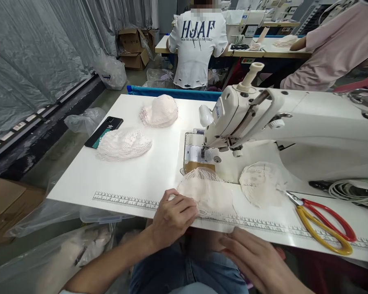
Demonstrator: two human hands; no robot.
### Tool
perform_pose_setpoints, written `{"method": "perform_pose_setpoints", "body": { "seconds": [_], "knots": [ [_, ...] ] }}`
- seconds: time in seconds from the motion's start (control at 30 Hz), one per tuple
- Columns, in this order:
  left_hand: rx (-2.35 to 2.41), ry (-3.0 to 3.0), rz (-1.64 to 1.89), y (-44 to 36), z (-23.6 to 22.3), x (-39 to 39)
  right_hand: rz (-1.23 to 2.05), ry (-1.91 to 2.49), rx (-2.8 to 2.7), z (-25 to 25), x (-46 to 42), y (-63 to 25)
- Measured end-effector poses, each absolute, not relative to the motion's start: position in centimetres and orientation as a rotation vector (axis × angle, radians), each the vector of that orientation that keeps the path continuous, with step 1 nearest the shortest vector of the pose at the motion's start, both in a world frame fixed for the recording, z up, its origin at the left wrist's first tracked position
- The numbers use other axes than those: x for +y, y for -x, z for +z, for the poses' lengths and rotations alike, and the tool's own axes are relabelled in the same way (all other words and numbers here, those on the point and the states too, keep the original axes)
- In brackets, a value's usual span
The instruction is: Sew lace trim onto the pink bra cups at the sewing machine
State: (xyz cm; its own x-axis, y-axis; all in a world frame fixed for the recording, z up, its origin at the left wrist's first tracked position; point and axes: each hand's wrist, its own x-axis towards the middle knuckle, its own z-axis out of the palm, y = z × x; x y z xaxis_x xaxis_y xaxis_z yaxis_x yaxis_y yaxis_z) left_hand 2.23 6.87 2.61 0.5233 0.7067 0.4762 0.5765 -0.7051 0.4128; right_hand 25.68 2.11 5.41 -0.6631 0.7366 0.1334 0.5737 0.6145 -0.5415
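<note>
Pale lace piece (213, 194) on white counter (135, 175), before sewing machine (248, 110); left hand (174, 214) fingers clamped on piece's edge. Right hand (254, 255) blurred at counter edge; finger state cannot be told. Scissors (299, 202) right; 2 lace stacks (124, 145) left. Cartons (132, 47) beyond. Shirt (191, 67) on seated person (199, 49) reads "HJAF".

Light was bright and diffuse; worktop (165, 171) appeared near-white with soft sheen. Floor (53, 159) at picture's left was dimmer. Right hand (254, 255) was blurred. Wide-angle stretching showed at edges.
</note>
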Motion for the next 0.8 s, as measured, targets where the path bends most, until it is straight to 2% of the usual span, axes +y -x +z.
{"method": "perform_pose_setpoints", "body": {
  "seconds": [0.27, 0.8],
  "knots": [
    [1.147, -2.479, 0.982, -2.5, 2.8, 6.7, 0.263, 0.998, -2.465, 1.8, 3.2, -22.1],
    [1.181, -2.615, 1.02, -2.5, 2.4, 6.7, 0.182, 0.884, -2.209, 1.5, 2.7, -22.1]
  ]
}}
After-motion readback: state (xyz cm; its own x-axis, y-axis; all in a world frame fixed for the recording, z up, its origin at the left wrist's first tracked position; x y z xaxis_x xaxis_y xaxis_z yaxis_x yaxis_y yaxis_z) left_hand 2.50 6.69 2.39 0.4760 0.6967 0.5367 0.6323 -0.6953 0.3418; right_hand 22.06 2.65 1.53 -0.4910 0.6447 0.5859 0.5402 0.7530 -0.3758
